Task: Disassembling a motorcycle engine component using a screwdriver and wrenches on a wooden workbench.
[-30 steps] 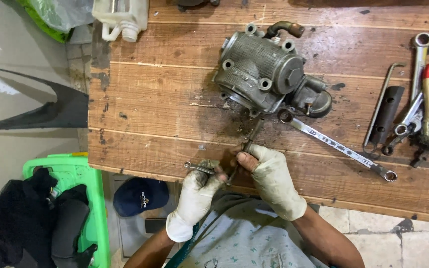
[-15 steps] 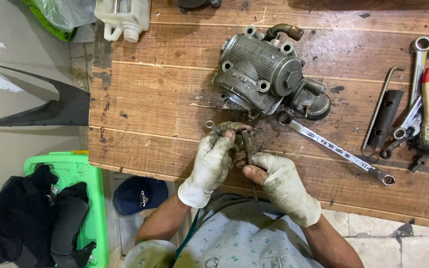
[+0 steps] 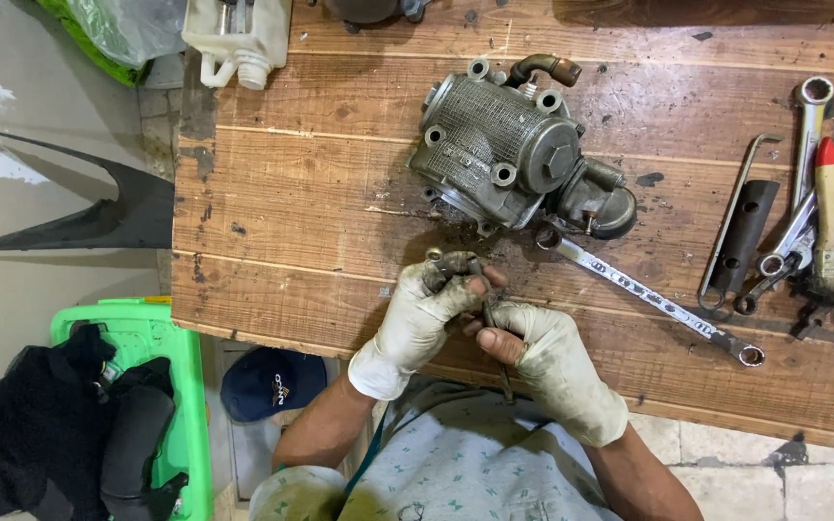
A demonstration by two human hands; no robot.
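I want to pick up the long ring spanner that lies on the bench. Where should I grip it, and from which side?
Grip the ring spanner at the middle of its flat shank, coming from above with fingers across its narrow width. It lies flat and slanted on the wooden bench, and that stretch is bare. Its upper ring end sits against the metal engine part, so that end seems harder to reach; the lower end is free.

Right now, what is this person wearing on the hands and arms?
Both the left hand and the right hand wear thin whitish gloves, grimy and grease-stained. Some fingers poke out through torn glove tips. The forearms are bare, with no sleeves in view below the elbows.
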